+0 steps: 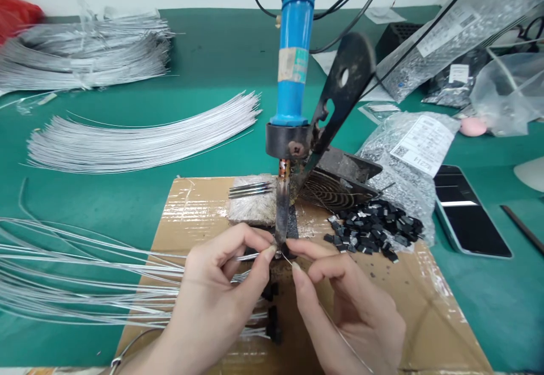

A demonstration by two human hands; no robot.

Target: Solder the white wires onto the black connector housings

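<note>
A blue-handled soldering iron (297,29) hangs tip down in a black metal bracket (342,86), its tip between my two hands. My left hand (216,295) is closed, pinching a thin white wire (250,257) close beside the tip. Whatever sits at the wire's end is too small and covered to make out. Between thumb and fingers, my right hand (352,301) pinches a thin solder wire (340,332), which reaches up to the tip and trails below the hand. Under my left hand lie several white wires (157,293) with black connectors (273,324) on their ends.
Cardboard (187,205) covers the mat's front. Black connector pieces (374,228) are heaped right of the iron, beside a plastic bag (408,177) and a phone (471,211). White wire bundles (144,140) lie at left. Metal rods (250,190) rest on a pale block (250,211).
</note>
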